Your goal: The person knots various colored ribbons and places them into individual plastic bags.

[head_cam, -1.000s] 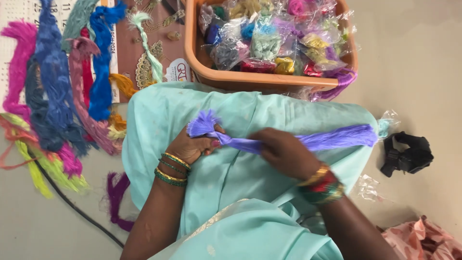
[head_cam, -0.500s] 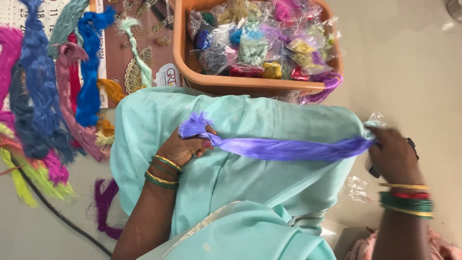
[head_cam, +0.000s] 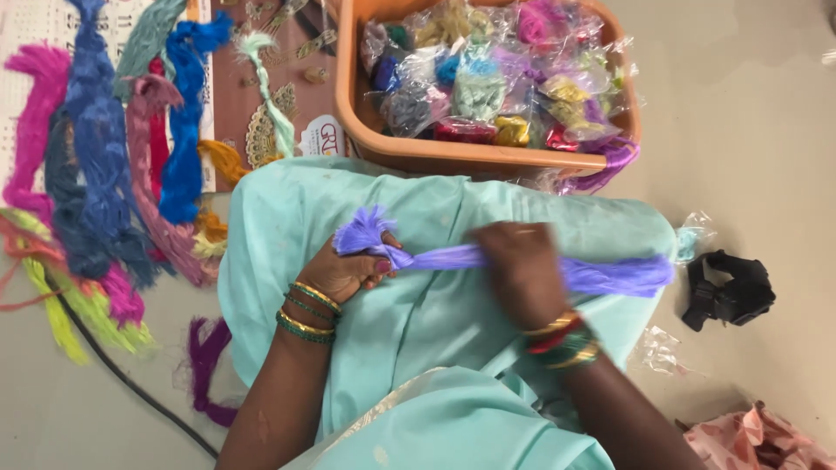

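Observation:
A long bundle of purple thread (head_cam: 610, 277) lies across my lap, which is covered in mint-green cloth (head_cam: 435, 339). My left hand (head_cam: 348, 271) pinches the bundle near its frayed left end (head_cam: 361, 233). My right hand (head_cam: 521, 271) is wrapped around the bundle near its middle, slightly blurred. The right part of the strand stretches out past my right hand toward the edge of my knee. Both wrists wear coloured bangles.
An orange plastic tub (head_cam: 488, 157) full of bagged coloured threads stands just beyond my knees. Thread hanks in blue, pink, magenta and green (head_cam: 104, 174) lie on the left over printed paper. A black clip (head_cam: 727, 292) and a clear wrapper (head_cam: 662, 348) lie at right. A black cable (head_cam: 122, 374) crosses the floor.
My right hand, which had slid out to the strand's far right end half a second ago, is back near the middle of the strand. The left hand keeps its hold.

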